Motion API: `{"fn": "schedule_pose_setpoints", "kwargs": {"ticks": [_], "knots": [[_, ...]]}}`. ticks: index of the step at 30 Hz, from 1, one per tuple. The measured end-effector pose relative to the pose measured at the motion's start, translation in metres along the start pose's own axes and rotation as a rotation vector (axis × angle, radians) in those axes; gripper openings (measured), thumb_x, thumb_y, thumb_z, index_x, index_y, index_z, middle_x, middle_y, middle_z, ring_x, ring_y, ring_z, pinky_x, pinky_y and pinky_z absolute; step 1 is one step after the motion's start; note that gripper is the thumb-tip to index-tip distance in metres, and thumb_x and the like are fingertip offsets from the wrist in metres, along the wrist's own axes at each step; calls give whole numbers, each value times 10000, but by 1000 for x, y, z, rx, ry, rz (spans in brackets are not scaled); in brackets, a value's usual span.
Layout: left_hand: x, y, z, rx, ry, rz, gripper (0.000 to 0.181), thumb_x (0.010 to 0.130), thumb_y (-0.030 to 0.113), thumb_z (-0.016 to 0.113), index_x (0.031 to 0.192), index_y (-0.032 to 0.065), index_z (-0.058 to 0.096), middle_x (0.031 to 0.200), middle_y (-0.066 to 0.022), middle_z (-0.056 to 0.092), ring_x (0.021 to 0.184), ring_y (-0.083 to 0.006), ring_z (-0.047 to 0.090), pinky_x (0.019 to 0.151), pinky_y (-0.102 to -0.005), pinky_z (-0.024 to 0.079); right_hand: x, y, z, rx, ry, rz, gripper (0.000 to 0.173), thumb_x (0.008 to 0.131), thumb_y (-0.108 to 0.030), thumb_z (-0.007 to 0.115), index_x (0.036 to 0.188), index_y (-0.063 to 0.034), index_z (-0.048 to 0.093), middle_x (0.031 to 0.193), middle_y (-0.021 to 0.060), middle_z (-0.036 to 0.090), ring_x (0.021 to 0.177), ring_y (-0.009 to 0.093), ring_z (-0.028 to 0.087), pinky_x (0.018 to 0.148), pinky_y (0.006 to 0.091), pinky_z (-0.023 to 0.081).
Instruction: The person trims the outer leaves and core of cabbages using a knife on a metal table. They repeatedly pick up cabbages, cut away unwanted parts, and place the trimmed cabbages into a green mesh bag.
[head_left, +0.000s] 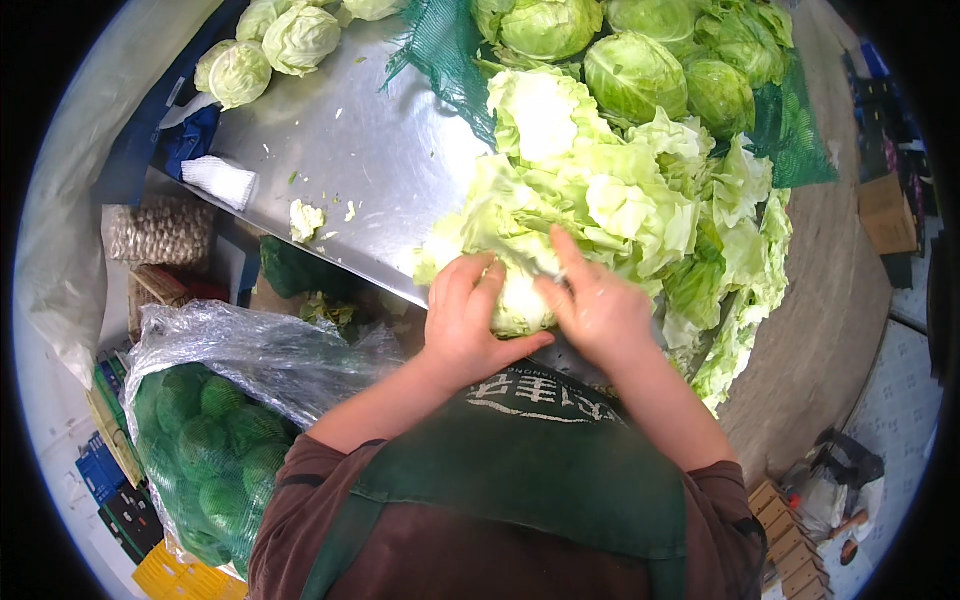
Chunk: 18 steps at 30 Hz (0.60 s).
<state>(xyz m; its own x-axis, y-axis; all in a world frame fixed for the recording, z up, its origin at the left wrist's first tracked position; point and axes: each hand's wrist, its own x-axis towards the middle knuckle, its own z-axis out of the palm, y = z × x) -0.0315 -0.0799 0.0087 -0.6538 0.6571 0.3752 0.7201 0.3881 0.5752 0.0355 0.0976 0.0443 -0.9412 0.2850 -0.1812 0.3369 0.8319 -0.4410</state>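
Note:
A pale green cabbage head (520, 306) rests at the near edge of the metal table, just in front of the dark green apron (517, 465). My left hand (466, 319) grips it from the left, thumb along its near side and fingers over the top. On the other side, my right hand (606, 309) is closed around what looks like a small knife (531, 260), its grey blade blurred by motion and lying across the top of the head. The handle is hidden in my palm. Loose cabbage leaves (630, 206) are heaped right beyond both hands.
Trimmed cabbages (301, 41) sit at the table's (360, 127) far left. Untrimmed cabbages (636, 79) lie on green mesh (454, 67) at the back. A white foam net (220, 182) rests by the left edge. Below stands a plastic-wrapped mesh sack of round green produce (214, 450).

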Motion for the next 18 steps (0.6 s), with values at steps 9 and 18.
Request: {"fn": "schedule_pose_setpoints", "kwargs": {"ticks": [9,18], "knots": [[-19,-5,0,-50,-32,-22,989,484,334,950,1243,18,399,1253,-239,454,1155,-429,470,965,-519,402,59,35,6,161,-93,273,490,912,-427,593,1337,-184,564,852,195,689,821,364,671,729,410,524],[12,-3,-46,-42,-383,-138,956,530,374,912,1357,95,522,1233,-199,474,1113,-383,498,910,-420,485,42,7,17,428,-40,102,665,907,-440,568,1488,-208,344,919,191,680,862,377,660,766,427,507]]}}
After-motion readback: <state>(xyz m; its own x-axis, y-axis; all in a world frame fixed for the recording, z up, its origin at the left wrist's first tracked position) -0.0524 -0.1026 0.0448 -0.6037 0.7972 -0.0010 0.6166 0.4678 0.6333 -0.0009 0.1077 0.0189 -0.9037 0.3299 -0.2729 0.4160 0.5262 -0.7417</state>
